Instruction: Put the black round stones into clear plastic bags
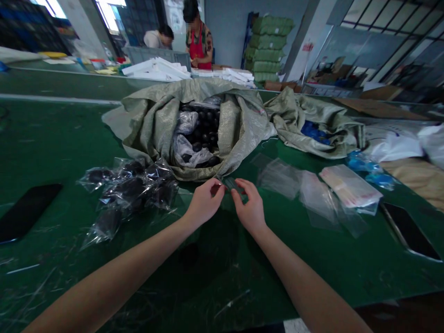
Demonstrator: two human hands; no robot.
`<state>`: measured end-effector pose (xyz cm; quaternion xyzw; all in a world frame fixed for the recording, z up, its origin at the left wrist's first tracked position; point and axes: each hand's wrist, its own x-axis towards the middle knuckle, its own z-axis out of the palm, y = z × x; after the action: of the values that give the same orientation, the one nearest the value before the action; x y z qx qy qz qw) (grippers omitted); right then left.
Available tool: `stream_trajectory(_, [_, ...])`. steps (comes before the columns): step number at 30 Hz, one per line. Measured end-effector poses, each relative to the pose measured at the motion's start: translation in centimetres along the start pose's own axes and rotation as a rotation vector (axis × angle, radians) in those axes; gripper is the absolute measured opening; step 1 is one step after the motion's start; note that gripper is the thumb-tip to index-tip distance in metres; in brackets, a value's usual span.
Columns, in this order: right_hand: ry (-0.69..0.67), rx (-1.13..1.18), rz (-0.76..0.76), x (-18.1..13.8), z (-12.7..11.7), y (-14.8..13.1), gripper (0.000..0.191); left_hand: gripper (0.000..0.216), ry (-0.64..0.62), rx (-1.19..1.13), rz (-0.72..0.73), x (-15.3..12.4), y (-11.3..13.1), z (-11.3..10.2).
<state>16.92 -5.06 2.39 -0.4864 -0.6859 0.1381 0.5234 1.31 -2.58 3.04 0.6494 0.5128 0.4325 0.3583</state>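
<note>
Where the green surface (52, 138) runs up to the open woven sack (149, 120) of dark round pieces (205, 135), the left hand (204, 203) and right hand (250, 210) meet. Their fingers (217, 187) are pinched narrow on what seems a small clear bag (229, 184), just above the surface. To the left lie bagged dark pieces (128, 189); to the right, loose clear bags (280, 178).

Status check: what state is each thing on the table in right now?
left hand: pinching the small clear bag.
right hand: pinching the same bag's other edge.
small clear bag: held between both hands, looks empty.
woven sack: mouth open, black round pieces inside.
filled bags: piled together.
empty clear bags: loose, flat on the table.
left phone: screen dark.
right phone: screen dark.
</note>
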Motion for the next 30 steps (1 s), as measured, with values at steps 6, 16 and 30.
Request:
stream_trajectory(6, [-0.582, 0.051, -0.794, -6.5, 1.9, -6.6, 0.035, 0.011, 0.128, -0.216, -0.119, 0.6, -0.5, 0.0])
stream_trajectory(16, [-0.738, 0.261, -0.423, -5.0, 3.6, -7.5, 0.028, 0.015, 0.105, -0.194, 0.021, 1.9, 0.4, -3.0])
stream_trajectory(30, [-0.181, -0.123, 0.016, 2.5, -1.3, -1.0, 0.01, 0.014, -0.235, 0.292, 0.337, 2.3, 3.1, -2.2])
